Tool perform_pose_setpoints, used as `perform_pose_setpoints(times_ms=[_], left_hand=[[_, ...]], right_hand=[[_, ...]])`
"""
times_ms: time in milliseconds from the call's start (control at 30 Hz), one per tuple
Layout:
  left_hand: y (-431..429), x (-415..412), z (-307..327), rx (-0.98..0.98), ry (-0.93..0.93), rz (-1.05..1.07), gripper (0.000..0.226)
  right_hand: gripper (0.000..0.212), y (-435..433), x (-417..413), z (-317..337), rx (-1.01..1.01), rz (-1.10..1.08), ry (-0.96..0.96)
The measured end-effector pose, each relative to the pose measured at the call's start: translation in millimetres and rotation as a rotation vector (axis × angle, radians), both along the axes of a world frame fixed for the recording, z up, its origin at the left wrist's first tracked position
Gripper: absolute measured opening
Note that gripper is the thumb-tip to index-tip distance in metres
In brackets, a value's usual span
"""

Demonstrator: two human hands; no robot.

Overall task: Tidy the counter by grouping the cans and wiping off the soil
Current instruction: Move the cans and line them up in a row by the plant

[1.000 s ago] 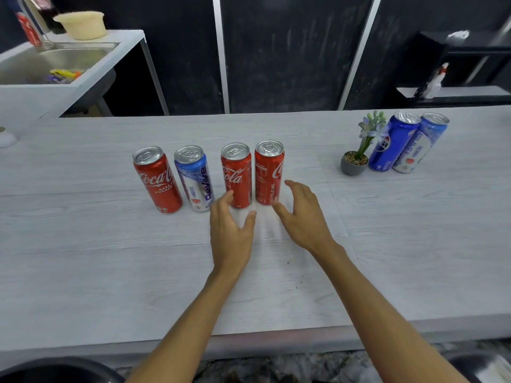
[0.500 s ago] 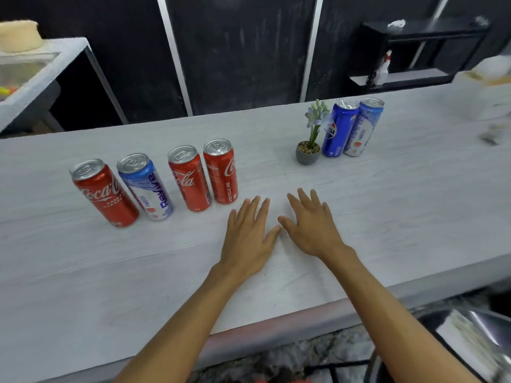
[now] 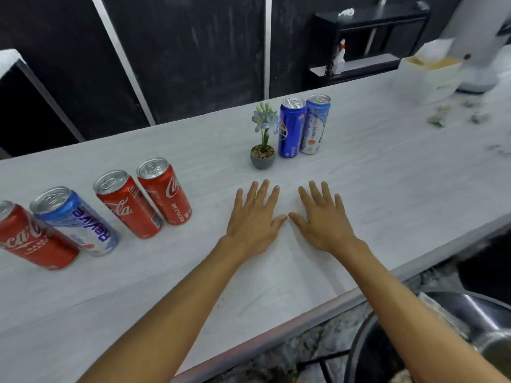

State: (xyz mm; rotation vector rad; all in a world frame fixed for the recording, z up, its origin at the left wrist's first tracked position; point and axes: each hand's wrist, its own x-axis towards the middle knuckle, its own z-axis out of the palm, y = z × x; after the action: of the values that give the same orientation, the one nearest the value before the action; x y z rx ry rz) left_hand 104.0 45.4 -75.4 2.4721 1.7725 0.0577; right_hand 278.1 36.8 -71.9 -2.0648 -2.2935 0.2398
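A row of cans stands at the left on the pale counter [image 3: 387, 175]: a red Coca-Cola can [image 3: 30, 236], a blue and white Revive can [image 3: 74, 219], and two more red Coca-Cola cans [image 3: 127, 203] [image 3: 166, 189]. Further back a blue Pepsi can [image 3: 291, 128] and a light blue can [image 3: 315, 124] stand together. My left hand [image 3: 254, 217] and my right hand [image 3: 322, 217] lie flat on the counter side by side, fingers straight, thumbs nearly touching, holding nothing. Blurred scraps that may be soil [image 3: 442, 114] lie at the far right.
A small potted plant [image 3: 262, 150] in a grey pot stands just left of the Pepsi can. A white box [image 3: 431, 76] sits at the far right. A spray bottle [image 3: 338, 58] is on a dark shelf behind. A metal bin [image 3: 470, 322] is below the counter's front edge.
The view has swung right, so the row of cans shifted left in frame. Both hands moved right along the counter, away from the red cans, and flattened with fingers spread.
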Motion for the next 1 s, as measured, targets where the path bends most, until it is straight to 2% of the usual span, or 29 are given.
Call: perform_pose_setpoints(times_ms=[233, 433, 633, 733, 1000], left_hand=[[50.0, 31.0, 9.0, 0.022, 0.039, -0.008, 0.073], [88.8, 59.6, 17.6, 0.138, -0.063, 0.073, 0.086], [115.2, 83.5, 28.2, 0.116, -0.42, 0.244, 0.097], [126.0, 90.4, 34.1, 0.11, -0.657, 0.282, 0.095], [154.8, 103.6, 38.2, 0.101, -1.071, 0.389, 0.092]], right_hand=[[0.075, 36.5, 35.4, 4.8, 0.029, -0.081, 0.076], [0.08, 80.3, 59.3, 16.1, 0.091, -0.139, 0.266], [0.087, 125.6, 69.3, 30.4, 0.113, -0.175, 0.496], [0.088, 145.1, 69.5, 35.9, 0.141, -0.183, 0.642], [0.084, 185.1, 68.2, 43.7, 0.194, -0.189, 0.925]])
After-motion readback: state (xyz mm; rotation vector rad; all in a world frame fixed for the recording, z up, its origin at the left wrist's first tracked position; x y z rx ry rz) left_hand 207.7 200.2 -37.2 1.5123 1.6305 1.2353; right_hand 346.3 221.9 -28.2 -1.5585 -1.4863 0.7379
